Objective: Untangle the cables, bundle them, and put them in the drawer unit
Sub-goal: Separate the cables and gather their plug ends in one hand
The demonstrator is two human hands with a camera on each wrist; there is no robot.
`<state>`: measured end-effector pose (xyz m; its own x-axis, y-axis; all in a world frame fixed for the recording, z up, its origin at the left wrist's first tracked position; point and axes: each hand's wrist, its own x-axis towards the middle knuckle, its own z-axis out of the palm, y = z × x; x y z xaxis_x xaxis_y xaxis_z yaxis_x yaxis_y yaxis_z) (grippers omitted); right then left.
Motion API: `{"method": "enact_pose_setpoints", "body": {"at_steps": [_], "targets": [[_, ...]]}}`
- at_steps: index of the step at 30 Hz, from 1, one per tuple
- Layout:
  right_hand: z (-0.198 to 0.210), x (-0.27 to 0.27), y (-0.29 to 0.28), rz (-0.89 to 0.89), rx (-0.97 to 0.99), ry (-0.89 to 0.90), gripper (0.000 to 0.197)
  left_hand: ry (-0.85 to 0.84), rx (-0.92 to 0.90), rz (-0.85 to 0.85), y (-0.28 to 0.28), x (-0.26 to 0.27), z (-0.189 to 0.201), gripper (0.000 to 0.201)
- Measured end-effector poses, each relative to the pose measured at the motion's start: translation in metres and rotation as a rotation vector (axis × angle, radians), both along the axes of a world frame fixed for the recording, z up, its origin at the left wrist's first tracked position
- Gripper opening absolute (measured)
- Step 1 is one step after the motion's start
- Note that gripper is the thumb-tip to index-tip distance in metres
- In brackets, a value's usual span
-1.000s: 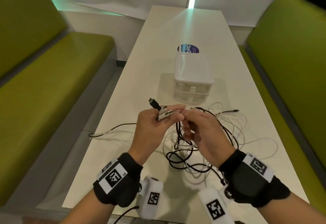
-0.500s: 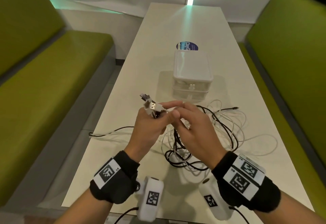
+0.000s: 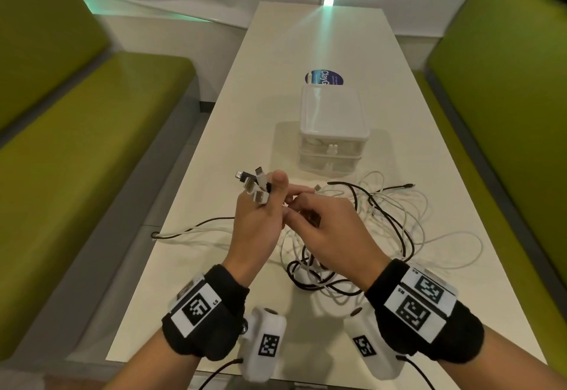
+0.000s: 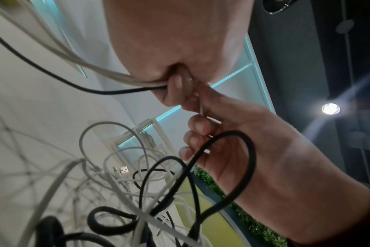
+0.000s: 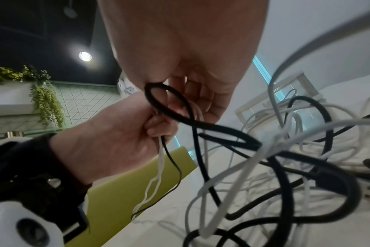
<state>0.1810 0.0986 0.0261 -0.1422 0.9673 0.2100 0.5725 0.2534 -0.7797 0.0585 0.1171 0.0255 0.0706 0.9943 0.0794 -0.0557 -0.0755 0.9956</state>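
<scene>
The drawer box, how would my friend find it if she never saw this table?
Look along the long white table between the two green benches. Past the tangled cables, near the middle, stands the drawer unit. It is the only boxy thing there: clear plastic, with a flat whitish top, two stacked drawers, and a round blue sticker just behind it.

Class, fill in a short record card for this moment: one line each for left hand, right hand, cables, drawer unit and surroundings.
left hand: grips a fan of cable plugs, raised above the table
right hand: pinches cable strands beside the left hand
cables: black and white, tangled in a loose pile on the table
drawer unit: translucent white, beyond the pile, drawers closed
surroundings: white table, green benches on both sides
</scene>
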Motion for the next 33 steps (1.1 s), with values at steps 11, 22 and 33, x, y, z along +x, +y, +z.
{"method": "enact_pose_setpoints", "body": {"at_steps": [11,22,33], "targets": [[-0.005,-0.001,0.004,0.104,-0.033,0.069,0.017,-0.027,-0.016,-0.165,0.007,-0.004,-0.001,0.054],[-0.001,0.013,0.01,0.049,-0.038,0.039,0.016,-0.076,0.04,-0.131,0.01,-0.012,0.003,0.072],[-0.003,0.034,0.011,0.153,-0.222,-0.445,0.031,-0.253,0.186,0.076,0.026,-0.052,0.04,0.064]]}}
